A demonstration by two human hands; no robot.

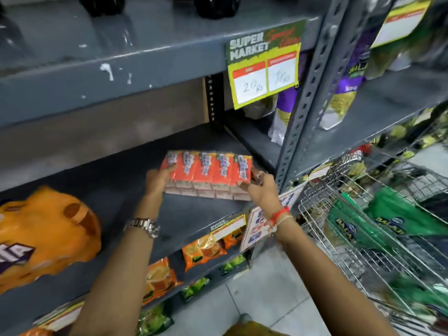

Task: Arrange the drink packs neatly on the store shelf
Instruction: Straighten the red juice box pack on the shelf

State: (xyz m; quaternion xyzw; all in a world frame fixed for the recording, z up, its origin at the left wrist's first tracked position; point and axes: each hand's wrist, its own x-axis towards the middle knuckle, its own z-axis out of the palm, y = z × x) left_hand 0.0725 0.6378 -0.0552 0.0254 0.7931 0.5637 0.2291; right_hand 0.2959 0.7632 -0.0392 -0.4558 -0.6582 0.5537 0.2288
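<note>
Both my hands grip one drink pack (207, 174), a shrink-wrapped row of five orange cartons with a second layer showing beneath. My left hand (157, 179) clamps the pack's left end, thumb lying across the top face, the other fingers tucked under and out of sight. My right hand (260, 187) clamps the right end, thumb and fingers pressed against the outer carton; how the underside fingers lie I cannot tell. The pack sits over the right half of the grey metal shelf (189, 214), near its front edge and close to the perforated upright post (298, 112). Whether its base touches the shelf or is held just above, I cannot tell; it is tilted slightly down to the right.

A watch (145, 226) is on my left wrist, red and pale threads (280, 215) on my right. A large orange bag (46, 236) lies at the shelf's left end, well apart from the pack. A price sign (264, 66) reading "SUPER MARKET" hangs from the shelf above. To the right stands a wire trolley (368, 238) holding green bags (388, 219). Orange packets (203, 251) fill the shelf below.
</note>
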